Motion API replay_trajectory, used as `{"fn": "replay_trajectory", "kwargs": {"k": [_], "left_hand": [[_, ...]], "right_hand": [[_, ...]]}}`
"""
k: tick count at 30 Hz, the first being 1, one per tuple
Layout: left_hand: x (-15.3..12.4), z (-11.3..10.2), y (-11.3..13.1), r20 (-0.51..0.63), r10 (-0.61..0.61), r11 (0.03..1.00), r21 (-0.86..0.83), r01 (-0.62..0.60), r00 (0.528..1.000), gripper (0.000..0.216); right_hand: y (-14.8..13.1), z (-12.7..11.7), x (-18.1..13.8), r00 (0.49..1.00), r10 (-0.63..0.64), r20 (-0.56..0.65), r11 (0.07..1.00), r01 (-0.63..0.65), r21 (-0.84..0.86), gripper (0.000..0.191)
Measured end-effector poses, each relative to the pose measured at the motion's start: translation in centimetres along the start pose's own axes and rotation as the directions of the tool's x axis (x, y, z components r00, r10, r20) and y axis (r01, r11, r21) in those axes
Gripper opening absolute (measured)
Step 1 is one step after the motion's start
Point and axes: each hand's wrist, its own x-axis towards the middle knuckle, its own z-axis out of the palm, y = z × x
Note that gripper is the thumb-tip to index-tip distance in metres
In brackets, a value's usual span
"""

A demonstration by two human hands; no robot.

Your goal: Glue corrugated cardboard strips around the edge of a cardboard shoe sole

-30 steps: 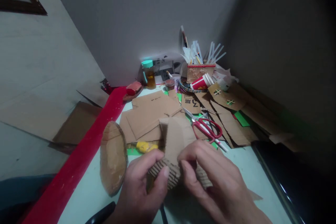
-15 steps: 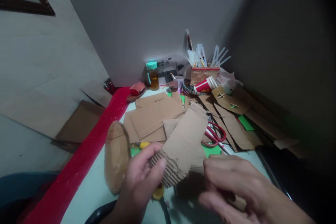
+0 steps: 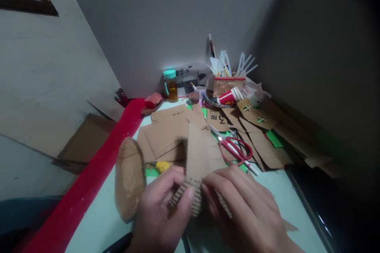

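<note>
Low in the centre of the frame, gripped by both hands: a corrugated cardboard strip (image 3: 199, 154), lifted off the bench (image 3: 277, 191) and standing up and away toward the clutter behind. Left hand (image 3: 162, 211) clenched on the near end, thumb pressed across the ribbed, exposed fluting, fingers wrapped behind. Right hand (image 3: 247, 211) closed on the same end from the other side, fingers laid flat over the lower right part, thumb tip close to the left thumb.

Judging by shape: near end curved and crushed between the thumbs, fluting opened along that edge; upper part flat and unbent, so bent only at the bottom, with most of the length unworked. No glue or tape to be seen on it.

Just left of the left hand, an oval cardboard piece (image 3: 129, 178) on its edge, apart from the strip. Further left, a long red band (image 3: 97, 174) running diagonally from lower left toward the back. Behind the strip, flat cardboard sheets (image 3: 168, 132) in a loose stack, something yellow (image 3: 162, 165) half under them. Right of the strip, red-handled scissors (image 3: 234, 148) lying open on cardboard offcuts, untouched, with scraps of green paper (image 3: 274, 138) beyond. At the back against the wall: a bottle with a teal cap (image 3: 171, 85), a red paper cup (image 3: 227, 97) on its side, and a cardboard holder (image 3: 227, 84) full of white sticks.
</note>
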Motion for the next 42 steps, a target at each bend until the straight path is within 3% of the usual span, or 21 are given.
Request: {"fn": "replay_trajectory", "kwargs": {"k": [6,14,19,23,29,33,37,42], "left_hand": [[-0.4,0.4,0.0,-0.035,0.027,1.0,-0.004,-0.027,0.999,0.019],[-0.2,0.0,1.1,-0.065,-0.195,0.95,-0.262,0.172,0.979,0.013],[0.0,-0.7,0.7,0.065,-0.365,0.83,-0.428,0.357,0.929,0.014],[0.2,-0.9,0.1,0.127,-0.393,0.751,-0.527,0.398,0.911,0.018],[0.1,-0.7,0.5,0.095,-0.404,0.802,-0.442,0.402,0.91,0.02],[0.0,-0.2,1.1,0.011,-0.359,0.844,-0.423,0.329,0.933,0.019],[0.1,0.0,1.2,0.045,-0.369,0.83,-0.434,0.351,0.928,0.019],[0.1,-0.3,0.7,0.069,-0.365,0.821,-0.446,0.356,0.928,0.019]], "right_hand": [[0.1,0.1,0.3,0.995,0.084,-0.058,0.996,-0.083,0.021,0.014],[2.4,-2.3,0.9,0.992,0.101,-0.069,0.982,-0.111,-0.152,0.008],[1.8,-3.7,1.4,0.991,0.129,0.034,0.983,-0.132,0.127,0.013],[0.9,-3.6,1.1,0.988,0.064,0.142,0.954,-0.102,0.28,0.016],[0.2,-2.8,1.1,0.964,0.153,0.215,0.929,-0.215,0.3,0.012],[-0.4,-2.4,1.0,0.958,0.216,0.188,0.928,-0.261,0.265,0.012],[-0.2,-2.5,0.6,0.956,0.264,0.126,0.93,-0.287,0.228,0.013],[2.0,-3.5,0.7,0.964,0.263,-0.046,0.962,-0.258,0.086,0.011]]}}
